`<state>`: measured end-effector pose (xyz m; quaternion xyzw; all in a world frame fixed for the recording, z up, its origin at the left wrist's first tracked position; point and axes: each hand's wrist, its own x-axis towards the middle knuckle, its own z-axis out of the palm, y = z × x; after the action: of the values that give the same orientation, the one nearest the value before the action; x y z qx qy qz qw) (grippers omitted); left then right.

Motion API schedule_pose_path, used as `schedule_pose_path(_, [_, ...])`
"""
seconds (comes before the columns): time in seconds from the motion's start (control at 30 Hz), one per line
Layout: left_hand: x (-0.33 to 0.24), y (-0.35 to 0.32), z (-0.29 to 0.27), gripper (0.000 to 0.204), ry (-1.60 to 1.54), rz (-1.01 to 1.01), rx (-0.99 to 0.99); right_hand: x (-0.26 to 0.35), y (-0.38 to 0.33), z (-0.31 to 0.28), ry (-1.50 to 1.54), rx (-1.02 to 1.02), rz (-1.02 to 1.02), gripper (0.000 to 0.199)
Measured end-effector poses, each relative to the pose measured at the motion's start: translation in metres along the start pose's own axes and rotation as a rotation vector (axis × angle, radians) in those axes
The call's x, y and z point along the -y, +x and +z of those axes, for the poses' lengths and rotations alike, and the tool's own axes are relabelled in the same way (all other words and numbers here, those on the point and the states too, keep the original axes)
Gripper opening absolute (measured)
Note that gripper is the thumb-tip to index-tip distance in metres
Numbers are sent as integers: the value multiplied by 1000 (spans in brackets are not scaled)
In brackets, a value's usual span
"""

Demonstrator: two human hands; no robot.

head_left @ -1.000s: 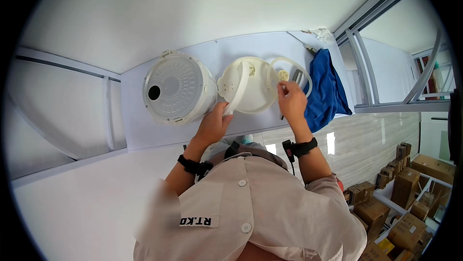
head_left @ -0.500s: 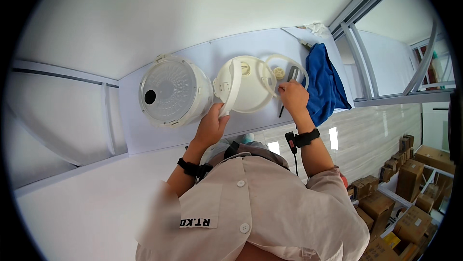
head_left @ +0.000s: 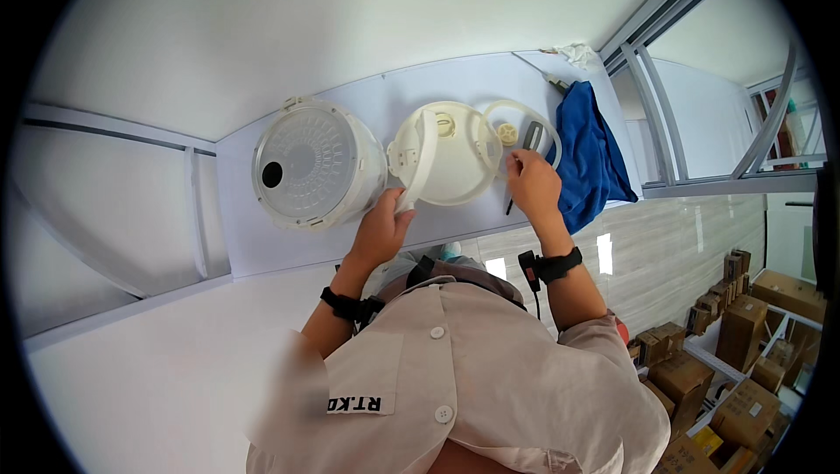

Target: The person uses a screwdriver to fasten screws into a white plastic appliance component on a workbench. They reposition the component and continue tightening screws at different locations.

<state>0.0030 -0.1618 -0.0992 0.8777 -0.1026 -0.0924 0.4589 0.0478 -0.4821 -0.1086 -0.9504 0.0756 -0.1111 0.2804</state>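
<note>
My left hand (head_left: 381, 227) is closed on the lower end of a curved white handle (head_left: 426, 154), which arches over a round cream lid (head_left: 461, 172) lying on the table. At the lid's right side, my right hand (head_left: 535, 183) has its fingers pinched together at the lower part of a pale flexible ring (head_left: 549, 128); the gripped spot is mostly hidden. Close by lie a small round cream cap (head_left: 507, 133) and a grey tool (head_left: 532, 135) with a dark shaft. On the left stands a white drum-shaped container (head_left: 372, 172) with a grey patterned top and a black round spot.
A blue cloth (head_left: 591, 154) lies at the table's right end. Behind it are a thin-shafted tool (head_left: 557, 83) and crumpled white tissue (head_left: 577, 55). White walls and grey-framed panels surround the table (head_left: 293, 251). Cardboard boxes (head_left: 744, 330) are stacked at the lower right.
My right hand has shifted very slightly, and the strip of ring that crossed the lid's right edge shows less clearly. My left hand stays on the handle.
</note>
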Motion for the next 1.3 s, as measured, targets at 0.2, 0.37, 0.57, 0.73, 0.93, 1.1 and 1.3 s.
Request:
schedule_pose_path(0.2, [-2, 2, 0, 44, 8, 30, -19, 13, -16, -17, 69, 552, 96, 37])
schedule_pose_path(0.37, [-9, 4, 6, 42, -33, 22, 18, 2, -20, 6, 297, 562, 197, 49])
schedule_pose_path(0.57, [-20, -1, 1, 39, -23, 16, 45, 5, -22, 19, 174, 346, 166, 51])
schedule_pose_path(0.73, [-28, -5, -5, 39, 2, 20, 42, 16, -12, 23, 137, 337, 206, 46])
schedule_pose_path(0.93, [-27, -11, -6, 39, 17, 8, 47, 4, -8, 49, 238, 236, 214, 34])
schedule_pose_path(1.1, [-22, -15, -9, 40, 29, 29, 47, 2, 6, 31, 476, 309, 321, 28])
schedule_pose_path(1.3, [-10, -14, -8, 37, 107, 172, -56, 2, 27, -2, 804, 305, 494, 22])
